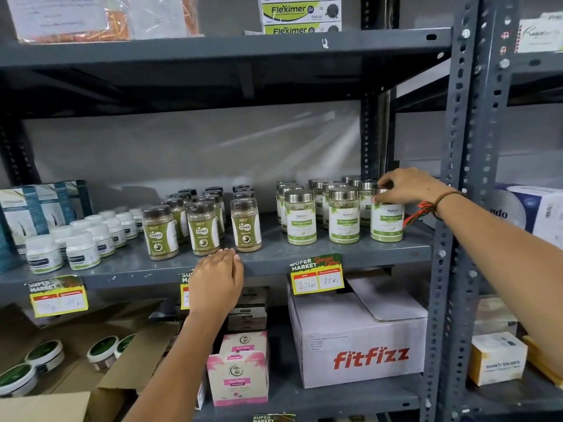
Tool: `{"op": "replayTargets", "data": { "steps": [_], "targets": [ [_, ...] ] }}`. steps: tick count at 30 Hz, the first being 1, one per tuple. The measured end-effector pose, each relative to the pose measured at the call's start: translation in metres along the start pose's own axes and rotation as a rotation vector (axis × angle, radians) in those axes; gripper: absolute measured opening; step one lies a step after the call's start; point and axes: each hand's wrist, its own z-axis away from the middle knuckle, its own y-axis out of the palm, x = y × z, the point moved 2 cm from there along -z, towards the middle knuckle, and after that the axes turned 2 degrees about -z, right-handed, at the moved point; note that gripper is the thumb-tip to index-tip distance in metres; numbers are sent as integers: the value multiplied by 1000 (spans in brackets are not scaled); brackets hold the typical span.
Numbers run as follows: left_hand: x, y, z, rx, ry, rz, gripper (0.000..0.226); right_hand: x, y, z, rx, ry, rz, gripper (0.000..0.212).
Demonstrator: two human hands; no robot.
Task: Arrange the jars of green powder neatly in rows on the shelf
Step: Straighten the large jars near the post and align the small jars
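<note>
Several jars of green powder with silver lids and green-white labels stand in three rows at the right of the grey shelf (274, 260). The front row holds a left jar (300, 219), a middle jar (344, 217) and a right jar (387, 222). My right hand (405, 187) grips the lid of the right front jar, which stands upright on the shelf. My left hand (217, 281) rests with its fingers together on the shelf's front edge, holding nothing.
Brown-lidded jars (202, 228) stand in rows left of centre, with small white tubs (82, 251) further left. A steel upright (457, 208) runs just right of my wrist. A white fitfizz box (362, 339) and pink cartons (239, 373) sit on the shelf below.
</note>
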Motion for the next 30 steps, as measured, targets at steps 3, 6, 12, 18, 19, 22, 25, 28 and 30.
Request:
{"op": "replayTargets", "data": {
  "steps": [3, 6, 12, 18, 19, 22, 25, 28, 30],
  "targets": [
    [0, 1, 1, -5, -4, 3, 39, -5, 2, -4, 11, -5, 3, 69],
    [-1, 0, 1, -12, -5, 11, 37, -8, 4, -6, 3, -10, -46, 80],
    [-2, -2, 2, -11, -10, 6, 36, 23, 0, 4, -305, -288, -75, 82],
    [-3, -3, 2, 2, -10, -3, 38, 49, 16, -1, -121, -283, 191, 82],
    [-3, -3, 1, 5, -10, -3, 38, 49, 18, -2, -120, -282, 189, 79],
    [-3, -3, 1, 6, -4, -2, 38, 50, 22, -6, -121, -285, 137, 73],
    [-3, -2, 1, 7, -5, -1, 38, 49, 22, -9, -122, -293, 96, 73],
    [-2, -2, 1, 7, -7, -7, 39, 47, 20, -12, -116, -298, 50, 74],
    [-2, -2, 1, 9, -8, -9, 39, 46, 20, -13, -103, -302, 35, 76]
  ]
}}
